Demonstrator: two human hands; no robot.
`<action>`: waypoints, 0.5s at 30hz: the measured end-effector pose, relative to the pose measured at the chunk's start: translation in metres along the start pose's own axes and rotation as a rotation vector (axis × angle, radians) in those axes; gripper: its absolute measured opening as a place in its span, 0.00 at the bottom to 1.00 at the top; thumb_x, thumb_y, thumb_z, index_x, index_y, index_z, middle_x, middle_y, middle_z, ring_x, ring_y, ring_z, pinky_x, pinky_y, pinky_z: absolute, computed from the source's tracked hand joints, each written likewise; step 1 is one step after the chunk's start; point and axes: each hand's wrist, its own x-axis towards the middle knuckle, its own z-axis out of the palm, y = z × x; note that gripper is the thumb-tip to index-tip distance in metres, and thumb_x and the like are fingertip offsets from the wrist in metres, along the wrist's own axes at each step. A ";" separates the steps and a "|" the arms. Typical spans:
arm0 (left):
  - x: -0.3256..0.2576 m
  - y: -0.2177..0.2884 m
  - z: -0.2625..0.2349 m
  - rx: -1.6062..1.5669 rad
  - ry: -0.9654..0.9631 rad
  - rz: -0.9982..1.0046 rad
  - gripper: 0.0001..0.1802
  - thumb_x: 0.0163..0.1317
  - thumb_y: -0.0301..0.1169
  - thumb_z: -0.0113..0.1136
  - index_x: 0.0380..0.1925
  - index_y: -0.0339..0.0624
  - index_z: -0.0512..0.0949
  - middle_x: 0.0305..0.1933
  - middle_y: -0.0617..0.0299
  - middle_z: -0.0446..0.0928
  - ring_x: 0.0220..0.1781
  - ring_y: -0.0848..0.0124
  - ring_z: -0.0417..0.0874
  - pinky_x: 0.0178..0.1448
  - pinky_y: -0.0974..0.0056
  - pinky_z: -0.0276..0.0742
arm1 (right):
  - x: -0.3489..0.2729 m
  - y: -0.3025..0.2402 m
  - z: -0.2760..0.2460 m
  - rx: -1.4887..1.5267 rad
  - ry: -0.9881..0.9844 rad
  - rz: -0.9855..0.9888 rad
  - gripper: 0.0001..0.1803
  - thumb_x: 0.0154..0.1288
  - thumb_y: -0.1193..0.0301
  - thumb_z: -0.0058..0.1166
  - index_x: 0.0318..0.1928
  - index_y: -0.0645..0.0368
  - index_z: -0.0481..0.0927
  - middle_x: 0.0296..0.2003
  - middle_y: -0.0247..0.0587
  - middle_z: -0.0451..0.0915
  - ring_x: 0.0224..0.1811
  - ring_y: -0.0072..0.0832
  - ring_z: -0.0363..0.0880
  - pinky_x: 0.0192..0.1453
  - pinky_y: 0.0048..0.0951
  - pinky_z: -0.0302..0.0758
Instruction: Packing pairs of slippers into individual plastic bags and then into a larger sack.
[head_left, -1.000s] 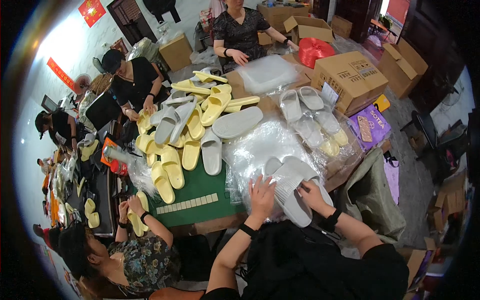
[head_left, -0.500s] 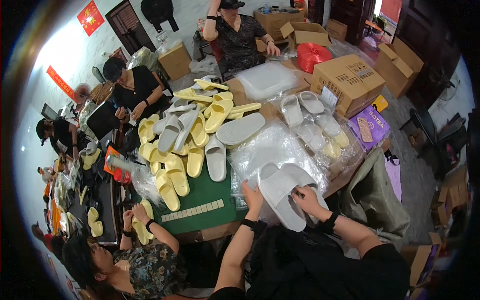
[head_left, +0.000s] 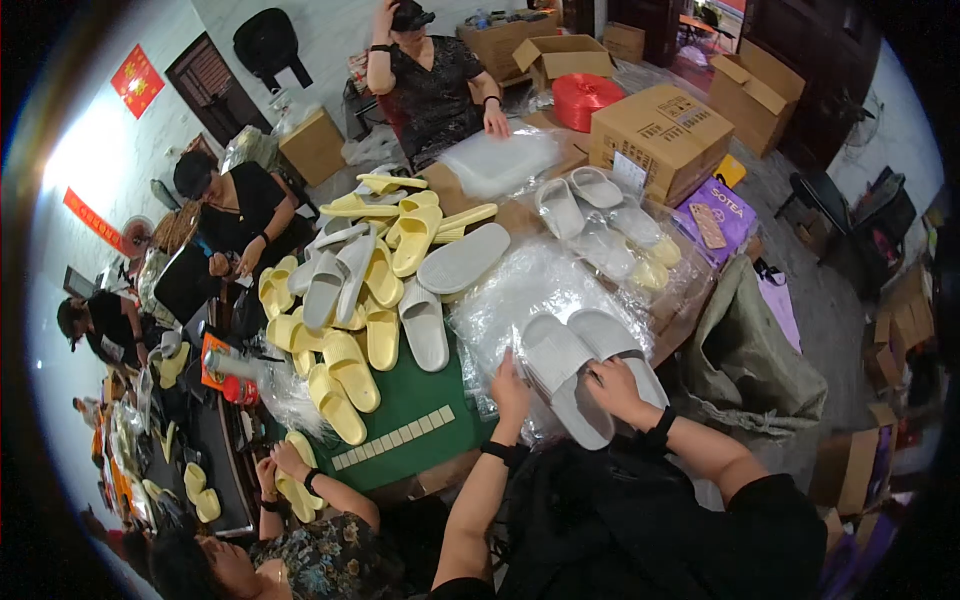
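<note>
At far left, other seated people around the green table point(head_left: 410, 395), one with both hands on a yellow slipper point(head_left: 290, 470) at the near edge. Just beyond, a row of pale rectangular tiles point(head_left: 392, 452) on the green cloth. Further in, a heap of yellow and grey slippers point(head_left: 365, 280) spread over the table's middle.

Then the left hand point(head_left: 510, 385), fingers curled and pinched on the left edge of a clear plastic bag point(head_left: 520, 300) beside the pair of grey slippers point(head_left: 580, 365). Slippers side by side, touching, soles up or down unclear, lying just right of that hand and partly on the crinkled plastic. Right hand point(head_left: 615, 390) next, fingers closed over the near part of the right slipper, thumb underneath, a black watch at the wrist. Pair thus caught between both hands, close to the body at the table's near edge.

Farther right, bagged slippers point(head_left: 610, 225) in a stack, a cardboard box point(head_left: 665, 135) behind them, a grey sack point(head_left: 745, 350) hanging off the table's right side.
</note>
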 end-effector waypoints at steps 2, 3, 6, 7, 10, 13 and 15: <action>-0.008 0.029 0.003 0.271 0.055 0.360 0.30 0.56 0.20 0.47 0.61 0.49 0.62 0.56 0.38 0.67 0.51 0.45 0.73 0.51 0.54 0.71 | -0.008 0.009 0.005 0.048 -0.032 0.007 0.14 0.54 0.68 0.51 0.39 0.65 0.77 0.24 0.50 0.74 0.34 0.45 0.70 0.37 0.41 0.66; -0.016 0.042 0.004 0.331 0.035 0.325 0.27 0.61 0.24 0.44 0.61 0.54 0.63 0.58 0.36 0.63 0.51 0.42 0.72 0.50 0.51 0.71 | -0.010 0.009 0.007 0.047 -0.027 0.012 0.14 0.54 0.68 0.51 0.39 0.65 0.77 0.24 0.50 0.74 0.34 0.45 0.70 0.37 0.41 0.66; -0.029 0.056 0.003 0.366 0.009 0.380 0.24 0.64 0.27 0.44 0.62 0.55 0.62 0.59 0.35 0.62 0.53 0.40 0.70 0.51 0.51 0.71 | -0.010 0.004 0.014 0.141 0.028 0.047 0.16 0.55 0.67 0.51 0.40 0.67 0.75 0.28 0.52 0.74 0.37 0.46 0.69 0.38 0.42 0.66; -0.032 0.053 0.004 0.369 0.011 0.379 0.24 0.64 0.27 0.44 0.62 0.55 0.62 0.59 0.35 0.62 0.53 0.40 0.70 0.51 0.51 0.71 | -0.008 0.002 0.017 0.166 0.050 0.067 0.17 0.55 0.67 0.52 0.41 0.67 0.74 0.30 0.53 0.74 0.39 0.47 0.68 0.40 0.42 0.65; -0.045 0.040 0.007 0.330 -0.055 0.481 0.24 0.66 0.29 0.44 0.62 0.55 0.61 0.60 0.34 0.60 0.54 0.38 0.68 0.54 0.53 0.69 | -0.001 0.004 0.026 0.194 -0.036 0.154 0.19 0.55 0.67 0.53 0.44 0.68 0.71 0.35 0.55 0.72 0.44 0.49 0.65 0.47 0.43 0.64; -0.048 0.039 0.006 0.236 -0.084 0.499 0.24 0.66 0.27 0.42 0.62 0.55 0.61 0.59 0.34 0.62 0.55 0.41 0.68 0.56 0.55 0.68 | 0.005 0.011 0.041 0.276 0.132 0.121 0.19 0.52 0.69 0.54 0.44 0.67 0.72 0.41 0.59 0.70 0.45 0.51 0.65 0.47 0.44 0.64; -0.049 0.042 0.000 0.021 -0.224 0.318 0.25 0.65 0.25 0.41 0.62 0.54 0.61 0.57 0.37 0.66 0.54 0.46 0.71 0.55 0.56 0.68 | 0.014 0.011 0.049 0.243 0.180 0.127 0.20 0.52 0.70 0.53 0.45 0.67 0.72 0.41 0.59 0.70 0.45 0.52 0.65 0.47 0.44 0.64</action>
